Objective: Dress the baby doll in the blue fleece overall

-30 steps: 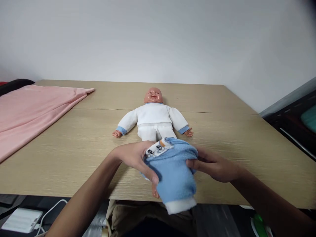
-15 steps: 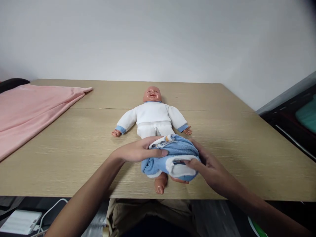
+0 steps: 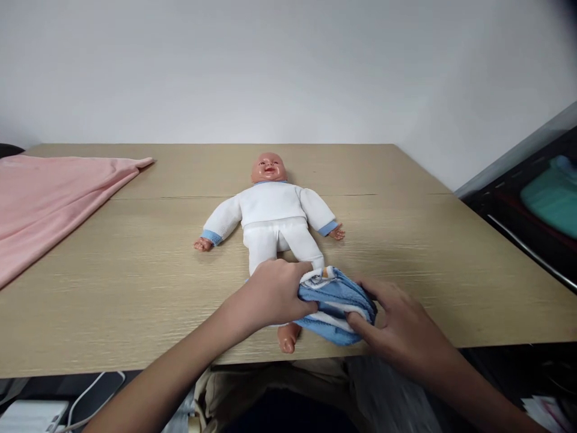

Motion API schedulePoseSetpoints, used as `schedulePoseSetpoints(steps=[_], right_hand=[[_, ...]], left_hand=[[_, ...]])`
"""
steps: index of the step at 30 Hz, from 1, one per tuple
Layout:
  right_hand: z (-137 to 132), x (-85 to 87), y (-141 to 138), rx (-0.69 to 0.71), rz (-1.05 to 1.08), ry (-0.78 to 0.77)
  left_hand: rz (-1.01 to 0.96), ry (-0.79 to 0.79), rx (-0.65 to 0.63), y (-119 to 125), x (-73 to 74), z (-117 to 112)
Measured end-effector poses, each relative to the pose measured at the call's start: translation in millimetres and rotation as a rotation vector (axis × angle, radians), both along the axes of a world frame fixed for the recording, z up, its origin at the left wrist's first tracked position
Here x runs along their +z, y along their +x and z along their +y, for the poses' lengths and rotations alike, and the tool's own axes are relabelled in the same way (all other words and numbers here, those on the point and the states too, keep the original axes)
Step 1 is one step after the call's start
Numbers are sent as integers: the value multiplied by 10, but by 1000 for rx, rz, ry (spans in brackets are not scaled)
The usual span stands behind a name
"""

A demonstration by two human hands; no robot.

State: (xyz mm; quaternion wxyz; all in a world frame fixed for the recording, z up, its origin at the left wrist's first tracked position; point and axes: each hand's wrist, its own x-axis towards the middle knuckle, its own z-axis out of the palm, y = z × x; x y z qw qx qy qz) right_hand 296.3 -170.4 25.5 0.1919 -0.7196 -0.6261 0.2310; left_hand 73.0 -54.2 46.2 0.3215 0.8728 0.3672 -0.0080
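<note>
A baby doll [image 3: 273,204] in a white suit with blue cuffs lies on its back on the table, head toward the wall. Over its lower legs is a bunched blue and white cloth garment [image 3: 336,304]. My left hand [image 3: 282,291] is closed on the garment's left side, thumb on top. On the other side my right hand [image 3: 390,313] grips it, with the thumb pressed into its folds. One bare doll foot [image 3: 288,338] pokes out below; the other foot is hidden by the cloth.
A pink cloth [image 3: 58,204] lies across the left of the wooden table [image 3: 135,288]. Below its near edge at left are a white box-like device [image 3: 33,415] and a cable. A dark case with green cloth [image 3: 552,201] stands at the right.
My left hand has turned over and closed more on the garment. The garment has shifted right and lower, baring more of the doll's white legs. The head view has shifted slightly.
</note>
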Motion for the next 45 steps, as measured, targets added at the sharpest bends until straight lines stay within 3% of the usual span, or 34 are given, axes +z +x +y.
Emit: schedulePoseSetpoints(steps=[4, 9, 16, 21, 25, 31, 34, 37, 45], right_hand=[[-42, -52, -2, 50, 54, 14], [-72, -87, -44, 27, 68, 74], [-248, -198, -90, 31, 156, -22], [-319, -409, -71, -38, -61, 238], [-362, -534, -60, -66, 51, 281], [-400, -633, -181, -172, 303, 148], [-316, -669, -221, -82, 404, 105], [-222, -719, -215, 37, 437, 158], [-182, -701, -212, 166, 270, 386]], left_hand=[[-72, 64, -69, 7, -70, 6], [-150, 26, -75, -16, -123, 24], [-4, 25, -96, -5, -68, -31], [76, 171, -131, 65, -184, -81], [-26, 215, -143, 93, -262, -102], [-243, -33, -62, 0, -331, -52], [-389, -175, -46, -63, -342, 7], [-454, -278, -28, -102, -329, 63], [-658, -442, 15, -144, -387, 101]])
